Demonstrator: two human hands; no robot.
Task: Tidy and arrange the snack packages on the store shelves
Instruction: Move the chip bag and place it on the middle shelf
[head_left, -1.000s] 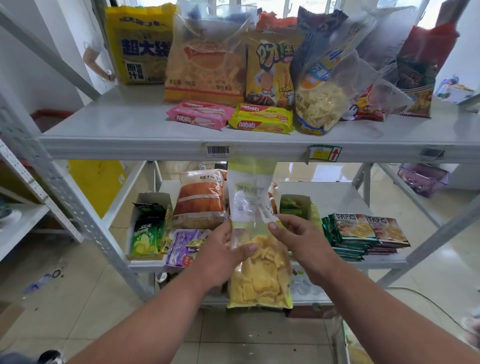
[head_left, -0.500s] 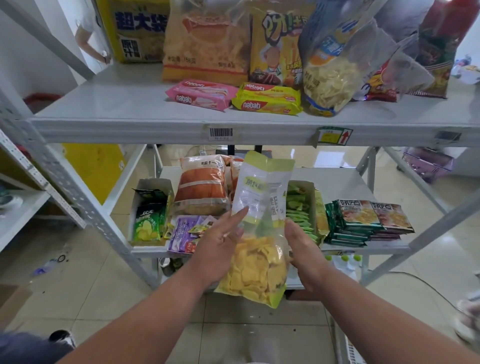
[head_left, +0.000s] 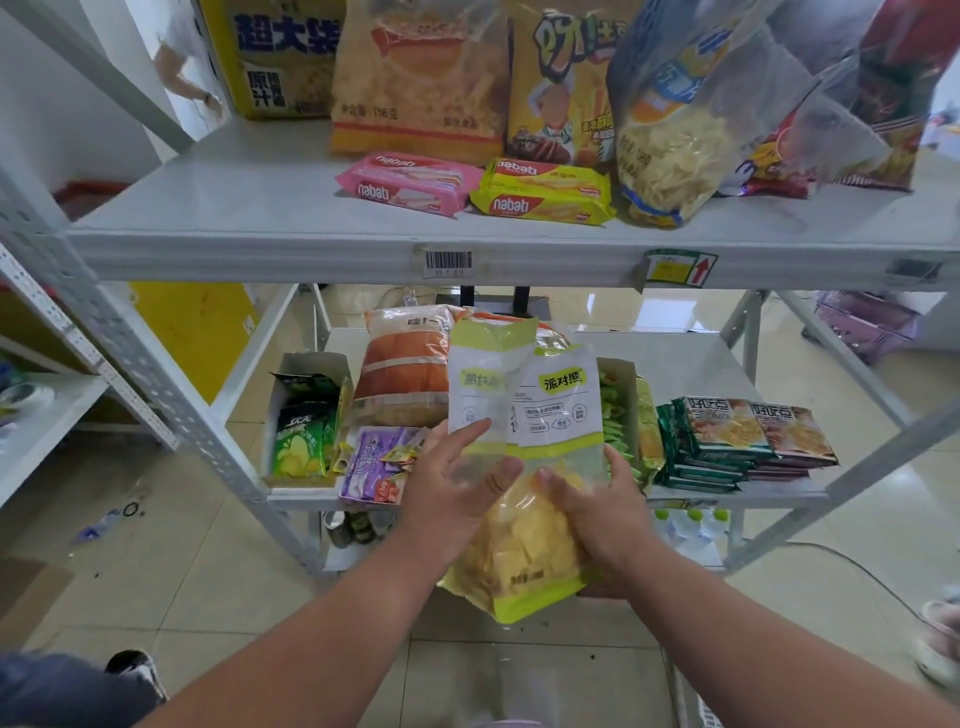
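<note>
Both hands are holding chip bags (head_left: 524, 457) in front of the lower shelf (head_left: 701, 364): left hand (head_left: 457, 488) gripping one, right hand (head_left: 597, 509) the other. Best squaring them together before standing them beside the orange bag (head_left: 405, 364).

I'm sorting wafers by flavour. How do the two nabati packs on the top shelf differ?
The left nabati pack is pink; the right nabati pack is yellow. The pink one lies farther left and a bit farther back, angled across the shelf; the yellow one sits closer to the front edge, beside the clear chip bag. Both lie flat, show the same red logo and look alike in size.
</note>
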